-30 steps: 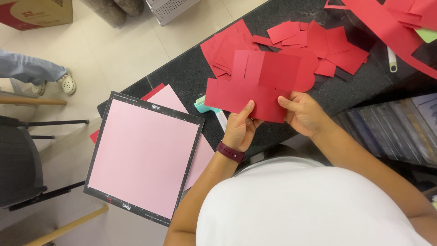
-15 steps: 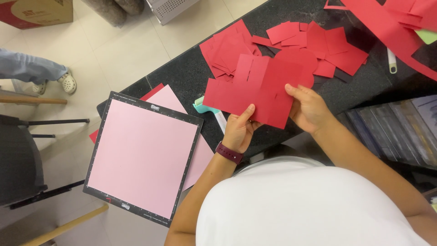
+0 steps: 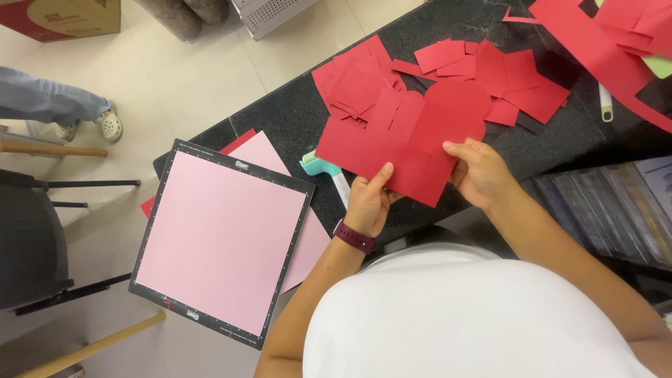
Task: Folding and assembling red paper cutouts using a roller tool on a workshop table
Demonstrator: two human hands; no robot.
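Pink paper sheet on a black-bordered square cutting mat [image 3: 220,241] fills the lower left. At centre, the die-cut red cardstock piece with a rounded top [image 3: 409,143], light, bendable and crease-prone, is pinched along its lower edge by left hand [image 3: 369,203] and right hand [image 3: 479,175], apart.

red paper cutout [image 3: 413,143], flat, rounded top, held above counter

A square black-bordered cutting mat carrying a pink sheet [image 3: 220,241] overhangs the edge of the dark speckled tabletop [image 3: 280,115], with pink and red paper beneath it. Just beside it lies a teal-and-white handheld tool [image 3: 325,170]. A brown cardboard box [image 3: 59,15] sits on the tiled floor, near another person's white shoe [image 3: 110,124].
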